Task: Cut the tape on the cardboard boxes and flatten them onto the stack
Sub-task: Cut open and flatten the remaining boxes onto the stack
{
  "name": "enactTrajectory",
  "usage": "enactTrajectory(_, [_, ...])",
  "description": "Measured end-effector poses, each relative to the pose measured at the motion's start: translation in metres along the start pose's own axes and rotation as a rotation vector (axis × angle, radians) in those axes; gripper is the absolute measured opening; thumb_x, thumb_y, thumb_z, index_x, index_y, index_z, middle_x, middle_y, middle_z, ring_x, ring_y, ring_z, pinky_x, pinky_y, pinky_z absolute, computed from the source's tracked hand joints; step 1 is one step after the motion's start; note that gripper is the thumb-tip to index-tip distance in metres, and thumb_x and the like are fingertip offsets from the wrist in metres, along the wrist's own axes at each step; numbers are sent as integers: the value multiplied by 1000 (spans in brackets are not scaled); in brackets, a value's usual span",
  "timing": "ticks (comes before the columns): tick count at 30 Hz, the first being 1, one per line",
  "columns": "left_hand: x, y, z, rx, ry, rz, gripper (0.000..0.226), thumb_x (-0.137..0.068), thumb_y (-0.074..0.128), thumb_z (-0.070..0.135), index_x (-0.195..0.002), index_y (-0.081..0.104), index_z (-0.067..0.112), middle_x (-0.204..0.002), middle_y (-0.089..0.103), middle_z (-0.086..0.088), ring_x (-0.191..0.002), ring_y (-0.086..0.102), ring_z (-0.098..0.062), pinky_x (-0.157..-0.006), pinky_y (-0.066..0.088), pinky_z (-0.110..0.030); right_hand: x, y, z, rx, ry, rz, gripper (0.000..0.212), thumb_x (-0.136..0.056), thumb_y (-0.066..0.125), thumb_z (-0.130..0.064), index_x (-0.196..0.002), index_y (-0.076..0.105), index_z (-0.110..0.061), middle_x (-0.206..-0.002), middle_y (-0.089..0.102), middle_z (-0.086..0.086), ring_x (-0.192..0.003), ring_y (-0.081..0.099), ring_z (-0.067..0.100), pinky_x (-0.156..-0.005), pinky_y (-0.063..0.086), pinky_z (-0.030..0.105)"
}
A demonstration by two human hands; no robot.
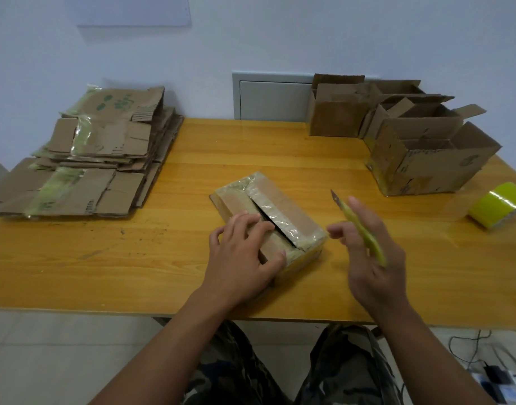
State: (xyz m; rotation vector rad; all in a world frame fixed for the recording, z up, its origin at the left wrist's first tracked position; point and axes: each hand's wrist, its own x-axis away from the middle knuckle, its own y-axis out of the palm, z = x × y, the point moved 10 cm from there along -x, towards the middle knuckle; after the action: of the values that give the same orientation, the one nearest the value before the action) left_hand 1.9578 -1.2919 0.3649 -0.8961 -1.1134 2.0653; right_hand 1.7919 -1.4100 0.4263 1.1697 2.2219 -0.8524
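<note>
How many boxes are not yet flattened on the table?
4, perhaps more: one small box under the left hand, three open boxes far right; others may hide behind.

Small taped box [275, 213] slit open along its top seam, mid-table.

It's brown cardboard with clear tape, lying skewed, the two top flaps parted by a dark gap. To the far left sits the stack [96, 159] of flattened boxes; to the far right stand open boxes [420, 153], flaps up, close together.
</note>
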Motion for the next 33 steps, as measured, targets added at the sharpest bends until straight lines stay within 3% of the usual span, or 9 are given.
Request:
enactTrajectory(4, [-3, -8, 5, -125, -8, 24, 64, -80, 33, 71, -133, 43, 36, -128, 43, 11, -123, 29, -11, -96, 16, -34, 6, 36, 12, 206, -32, -215, 38, -100, 44, -31, -136, 55, -23, -119, 68, -1, -109, 63, 11, -92, 52, 35])
enactTrajectory(9, [-30, -14, 14, -247, 5, -78, 80, -70, 35, 71, -143, 28, 40, -125, 46, 5, -118, 37, -21, -89, 17, -38, 11, 35, 28, 179, 62, -189, 35, -100, 42, -40, -131, 56, -34, -119, 69, -7, -111, 63, 8, -93, 47, 22])
enactTrajectory(12, [-47, -2, 31, -247, 168, -232, 77, -73, 50, 63, -145, 29, 42, -142, 33, 3, -134, 26, -24, -106, 17, -41, 11, 31, 40, 87, 198, -174, 34, -98, 39, -55, -129, 51, -46, -110, 71, -18, -109, 62, -3, -88, 46, 13])
enactTrajectory(15, [-56, 20, 45, -200, 295, -437, 77, -83, 58, 50, -151, 24, 36, -160, 19, 8, -150, 6, -19, -120, 4, -42, 13, 30, 49, -9, 276, -158, 35, -101, 39, -54, -131, 54, -42, -106, 68, -30, -103, 64, -3, -80, 48, 16])
enactTrajectory(17, [-58, 24, 55, -181, 393, -451, 74, -87, 59, 44, -152, 27, 31, -159, 24, 9, -151, 7, -16, -122, 3, -41, 12, 26, 53, -38, 306, -126, 46, -100, 38, -54, -130, 61, -28, -113, 61, -39, -104, 63, 0, -81, 49, 20])
enactTrajectory(19, [-56, 21, 60, -152, 451, -405, 68, -90, 58, 42, -151, 31, 29, -158, 30, 8, -150, 12, -17, -122, 9, -39, 9, 20, 60, -214, 376, -43, 40, -99, 40, -49, -123, 63, -25, -124, 62, -27, -109, 63, 2, -87, 52, 22])
enactTrajectory(22, [-51, 16, 53, -83, 412, -345, 57, -96, 53, 40, -149, 34, 31, -158, 30, 10, -150, 12, -15, -119, 10, -34, 1, -4, 64, -490, 422, 157, 17, -99, 49, -33, -114, 57, -29, -102, 73, 8, -90, 72, 25, -75, 57, 27])
enactTrajectory(27, [-50, 16, 51, -51, 345, -358, 48, -103, 45, 34, -150, 35, 31, -162, 20, 9, -152, 3, -16, -122, 0, -34, 13, -13, 78, -590, 591, 229, 15, -79, 69, -40, -80, 73, -26, -66, 62, -3, -64, 58, 14, -62, 50, 26])
enactTrajectory(33, [-50, 20, 48, -51, 358, -395, 51, -105, 40, 29, -154, 26, 27, -163, 13, 9, -152, -5, -16, -119, -10, -32, 40, 12, 92, -709, 790, 154, 17, -74, 65, -15, -89, 60, -10, -53, 53, 2, -49, 47, 15, -46, 41, 24])
